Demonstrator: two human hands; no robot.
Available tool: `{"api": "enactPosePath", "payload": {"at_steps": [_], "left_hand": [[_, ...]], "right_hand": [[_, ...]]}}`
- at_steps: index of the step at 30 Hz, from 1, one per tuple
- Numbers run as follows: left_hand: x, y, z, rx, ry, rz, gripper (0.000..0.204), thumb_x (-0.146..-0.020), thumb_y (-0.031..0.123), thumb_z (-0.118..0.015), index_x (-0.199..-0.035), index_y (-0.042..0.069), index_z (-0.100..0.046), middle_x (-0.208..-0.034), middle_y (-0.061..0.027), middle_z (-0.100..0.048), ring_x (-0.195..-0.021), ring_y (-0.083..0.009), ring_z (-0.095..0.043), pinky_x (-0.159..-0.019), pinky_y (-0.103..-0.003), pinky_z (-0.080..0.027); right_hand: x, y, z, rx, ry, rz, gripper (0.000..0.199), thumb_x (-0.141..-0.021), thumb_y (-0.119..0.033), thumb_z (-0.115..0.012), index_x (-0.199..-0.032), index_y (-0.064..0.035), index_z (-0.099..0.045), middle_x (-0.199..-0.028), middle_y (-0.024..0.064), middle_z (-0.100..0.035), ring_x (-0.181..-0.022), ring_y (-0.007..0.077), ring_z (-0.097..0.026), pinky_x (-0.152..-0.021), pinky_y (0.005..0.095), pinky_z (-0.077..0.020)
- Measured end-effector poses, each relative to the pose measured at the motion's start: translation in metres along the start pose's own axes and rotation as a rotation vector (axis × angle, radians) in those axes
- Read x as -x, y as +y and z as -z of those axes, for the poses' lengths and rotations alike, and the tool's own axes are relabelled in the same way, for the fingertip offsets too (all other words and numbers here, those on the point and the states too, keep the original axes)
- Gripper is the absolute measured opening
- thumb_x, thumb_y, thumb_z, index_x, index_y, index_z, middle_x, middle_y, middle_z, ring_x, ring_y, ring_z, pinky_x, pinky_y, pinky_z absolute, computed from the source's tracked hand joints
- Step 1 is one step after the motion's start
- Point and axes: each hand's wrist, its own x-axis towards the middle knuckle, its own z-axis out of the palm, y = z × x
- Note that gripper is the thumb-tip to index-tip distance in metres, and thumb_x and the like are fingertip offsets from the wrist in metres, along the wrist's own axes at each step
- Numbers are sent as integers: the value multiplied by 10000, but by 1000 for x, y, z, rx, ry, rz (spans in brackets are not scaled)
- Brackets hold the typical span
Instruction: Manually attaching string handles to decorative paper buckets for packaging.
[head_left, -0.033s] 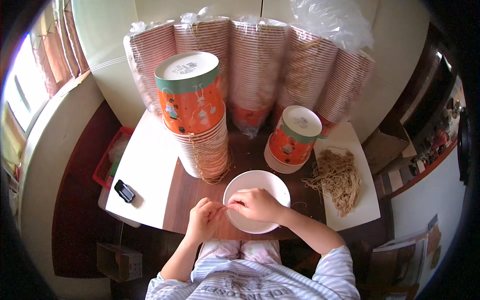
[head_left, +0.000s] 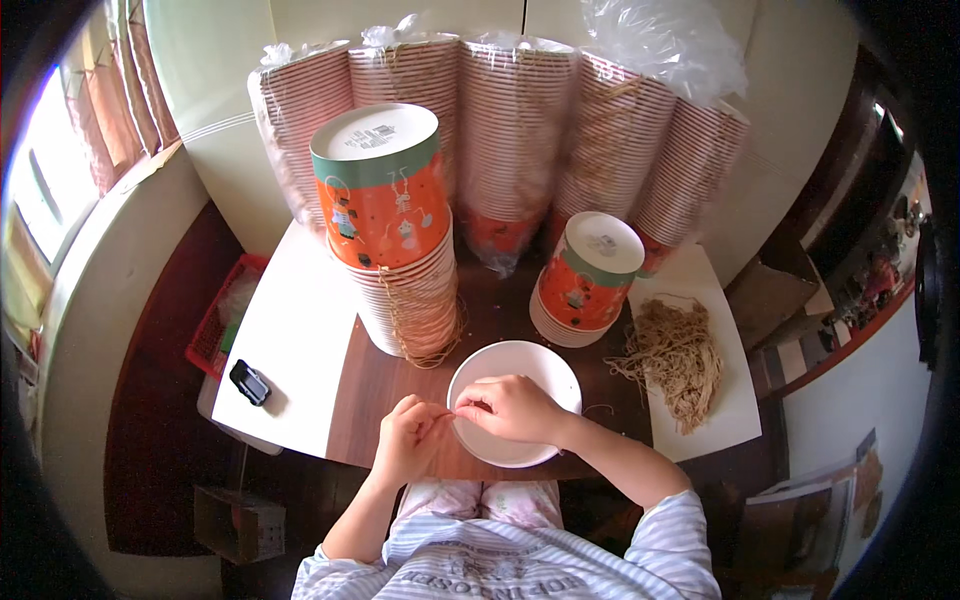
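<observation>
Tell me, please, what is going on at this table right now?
A person sits at a brown wooden table, both hands over a white paper bowl. The left hand and right hand pinch something thin between their fingertips at the bowl's rim. Two upside-down stacks of orange paper cups stand behind, a pile of tan strings lies to the right, and bagged cup stacks line the wall.

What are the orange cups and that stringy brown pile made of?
The orange cups look like paper: matte printed sides, thin rolled rims stacked tight, white base. The stringy brown pile looks like natural fibre twine, jute perhaps: dull, fuzzy, tan strands. The white bowl under the right hand also looks like paper, though thin plastic is possible.
</observation>
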Motion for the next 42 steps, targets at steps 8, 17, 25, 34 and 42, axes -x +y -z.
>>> {"api": "enactPosePath", "payload": {"at_steps": [8,17,25,34,42], "left_hand": [[5,-14,-11,47,44,55,95,-737,17,-631,-824,12,-596,-668,-49,-503,-563,-111,-493,-518,-215,-409],[13,-29,-22,524,14,262,144,-836,-15,-509,-974,-56,-511,-863,-76,-595,-776,-94,-580,-688,-216,-480],[16,-31,-23,485,0,272,138,-833,-27,-503,-966,-56,-523,-855,-73,-597,-783,-98,-582,-696,-205,-474],[17,-26,-22,505,-5,292,148,-826,-19,-519,-968,-61,-529,-868,-82,-599,-807,-105,-584,-706,-208,-477],[16,-13,-21,118,31,181,167,-742,-35,-585,-908,-20,-582,-834,-90,-610,-752,-137,-617,-641,-229,-506]], "right_hand": [[-4,11,-10,-156,-36,-203,128,-730,-184,-588,-766,-74,-642,-674,112,-617,-621,260,-608,-594,365,-478],[-1,25,-24,-36,-48,-174,144,-706,-187,-564,-762,-84,-648,-681,117,-621,-638,274,-611,-619,386,-484],[-2,24,-23,-60,-16,-212,143,-708,-193,-574,-755,-79,-647,-673,126,-619,-637,278,-613,-614,390,-485],[-1,24,-24,-44,-13,-213,148,-698,-198,-582,-743,-75,-651,-660,133,-617,-629,278,-614,-615,382,-487],[0,26,-27,-60,-26,-210,154,-699,-199,-578,-755,-79,-658,-667,131,-619,-633,276,-615,-622,378,-487]]}}
